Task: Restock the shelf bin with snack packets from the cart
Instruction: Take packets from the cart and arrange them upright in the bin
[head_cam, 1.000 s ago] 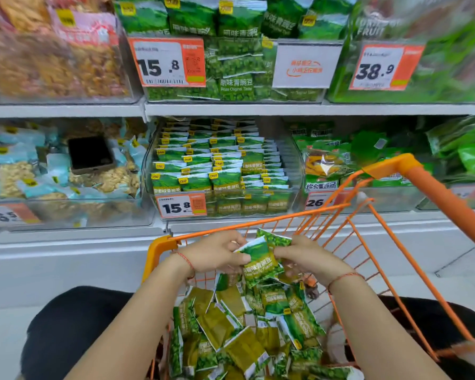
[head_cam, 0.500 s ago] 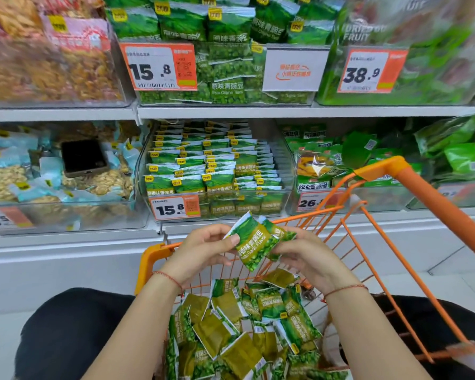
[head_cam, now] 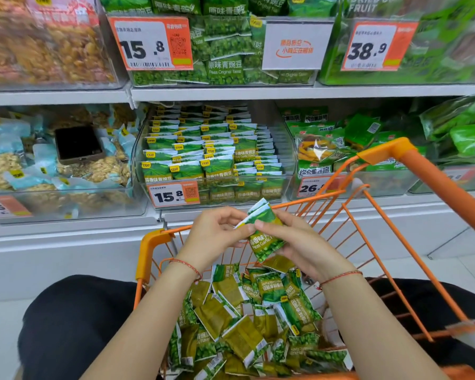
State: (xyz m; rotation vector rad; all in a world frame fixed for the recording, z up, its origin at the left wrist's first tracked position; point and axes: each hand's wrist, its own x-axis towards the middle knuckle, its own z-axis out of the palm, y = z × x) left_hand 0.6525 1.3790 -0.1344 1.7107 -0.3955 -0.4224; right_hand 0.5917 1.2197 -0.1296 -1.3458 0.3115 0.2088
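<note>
Holding a small stack of green snack packets (head_cam: 263, 231) above the orange cart (head_cam: 379, 157), the left hand (head_cam: 217, 234) pinches its top edge and the right hand (head_cam: 299, 242) curls around it. More loose packets (head_cam: 247, 319) lie in the cart. Farther away, the clear shelf bin (head_cam: 285, 149) is nearly full.

The lower shelf (head_cam: 66, 231) carries the clear shelf bin (head_cam: 287, 171) of green packets (tagged 15.8), a nut bin (head_cam: 66, 204) to its left and a mixed-crisp bin (head_cam: 390, 185) to its right.

White metal shelving (head_cam: 231, 93) stands on a pale tiled floor (head_cam: 450, 250).
</note>
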